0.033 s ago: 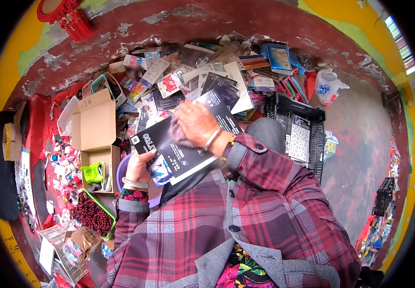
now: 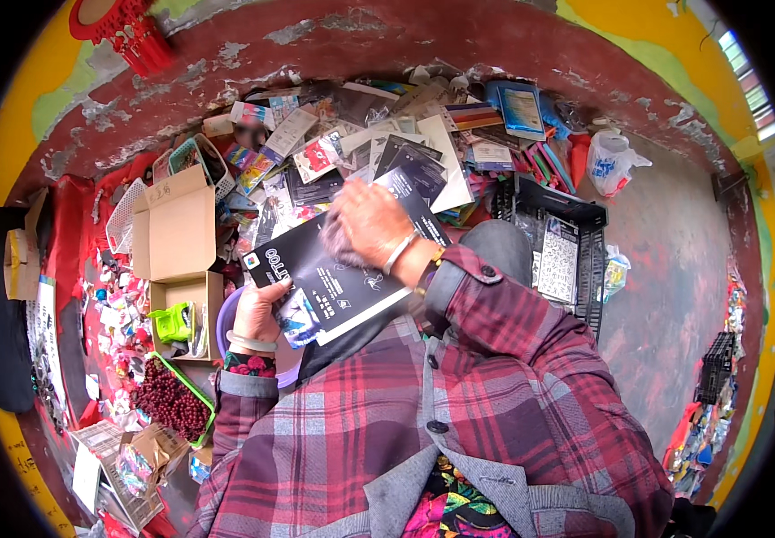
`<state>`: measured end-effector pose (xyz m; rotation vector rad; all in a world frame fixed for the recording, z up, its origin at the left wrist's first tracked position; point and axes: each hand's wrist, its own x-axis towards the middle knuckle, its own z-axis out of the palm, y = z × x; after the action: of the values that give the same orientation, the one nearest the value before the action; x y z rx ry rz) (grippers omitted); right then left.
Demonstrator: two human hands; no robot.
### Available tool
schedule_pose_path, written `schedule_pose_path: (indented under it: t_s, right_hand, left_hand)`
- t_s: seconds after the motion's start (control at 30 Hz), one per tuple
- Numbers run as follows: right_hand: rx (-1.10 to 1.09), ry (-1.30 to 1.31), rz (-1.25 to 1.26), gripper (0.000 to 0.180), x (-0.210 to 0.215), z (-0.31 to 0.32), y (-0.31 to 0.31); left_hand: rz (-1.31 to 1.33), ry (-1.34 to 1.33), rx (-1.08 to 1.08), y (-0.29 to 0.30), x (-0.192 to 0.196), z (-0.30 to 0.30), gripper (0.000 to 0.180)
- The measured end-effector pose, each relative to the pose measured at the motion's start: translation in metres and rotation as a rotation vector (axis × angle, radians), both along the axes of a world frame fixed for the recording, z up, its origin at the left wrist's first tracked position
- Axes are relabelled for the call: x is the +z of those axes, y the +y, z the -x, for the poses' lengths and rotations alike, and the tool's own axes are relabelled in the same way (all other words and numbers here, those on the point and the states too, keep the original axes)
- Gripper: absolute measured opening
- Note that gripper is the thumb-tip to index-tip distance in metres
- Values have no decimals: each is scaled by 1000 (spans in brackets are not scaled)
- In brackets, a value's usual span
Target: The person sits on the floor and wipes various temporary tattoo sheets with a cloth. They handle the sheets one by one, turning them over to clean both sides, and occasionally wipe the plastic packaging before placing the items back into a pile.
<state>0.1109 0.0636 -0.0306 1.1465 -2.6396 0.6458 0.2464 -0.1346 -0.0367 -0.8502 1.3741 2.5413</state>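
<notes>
A flat black printed packet (image 2: 307,255) lies tilted across my lap, with white print and a blue picture at its near corner. The fingers of my left hand (image 2: 256,316) are closed on its near left edge, thumb on top. Over the packet's middle, my right hand (image 2: 377,222) is closed around a greyish-mauve cloth (image 2: 337,242) pressed on the surface. Part of the cloth is hidden under the fingers. A purple basin (image 2: 287,363) shows below my left wrist. Just beyond the packet are more dark packets (image 2: 410,161) in a heap.
A jumbled pile of packages and cards (image 2: 289,134) lines the far wall. To the left stand an open cardboard box (image 2: 177,238) and a green-rimmed tray of dark red beads (image 2: 172,399). A black plastic crate (image 2: 589,269) and a white plastic bag (image 2: 613,163) are at the right.
My right hand has shifted slightly to the right with the cloth, along the packet. My left hand and the packet have hardly moved.
</notes>
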Motion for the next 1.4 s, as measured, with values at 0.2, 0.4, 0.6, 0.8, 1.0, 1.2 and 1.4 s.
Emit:
schedule_pose_path:
  t_s: [0.2, 0.4, 0.6, 0.8, 1.0, 1.2, 1.4]
  right_hand:
    - [-261, -150, 59, 14, -21, 51, 52]
    - [-622, -51, 60, 18, 0, 80, 116]
    - [181, 121, 445, 15, 56, 3, 8]
    - [344, -22, 184, 33, 0, -64, -25]
    - [130, 73, 119, 22, 15, -12, 29]
    - [-312, -57, 295, 23, 30, 27, 84]
    - [389, 146, 388, 27, 59, -36, 3]
  left_hand:
    - [31, 85, -14, 0, -2, 1, 27]
    - [24, 81, -15, 3, 11, 0, 30]
    - [87, 98, -37, 11, 16, 3, 27]
    - [84, 58, -36, 11, 8, 1, 28]
    - [37, 66, -25, 6, 11, -6, 30]
    - [56, 120, -28, 7, 11, -1, 29]
    - [-60, 38, -26, 1, 8, 0, 25]
